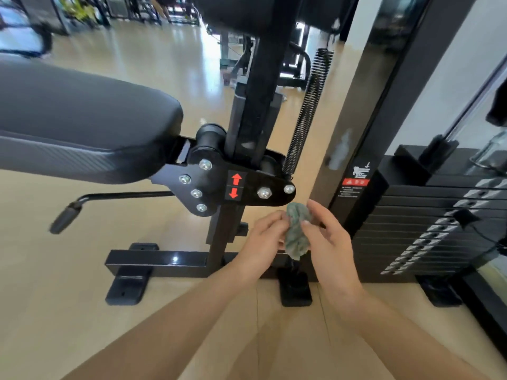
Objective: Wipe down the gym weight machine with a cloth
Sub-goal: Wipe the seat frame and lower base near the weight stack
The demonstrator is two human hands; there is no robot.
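A crumpled grey-green cloth point(297, 231) hangs between both hands, just below the black bracket plate point(216, 185) with red up and down arrows. My left hand point(262, 241) pinches its left side and my right hand point(327, 237) grips its right side. The black weight machine fills the view: a padded seat point(82, 119) at the left, an upright post point(258, 86) in the middle, and a weight stack point(428, 229) at the right. The cloth touches no part of the machine.
A coil spring point(307, 113) runs up from the bracket's right end. A lever with a black grip point(65, 216) sticks out at the lower left. The base bar and its feet point(156, 261) rest on a pale floor. Other gym machines stand far behind.
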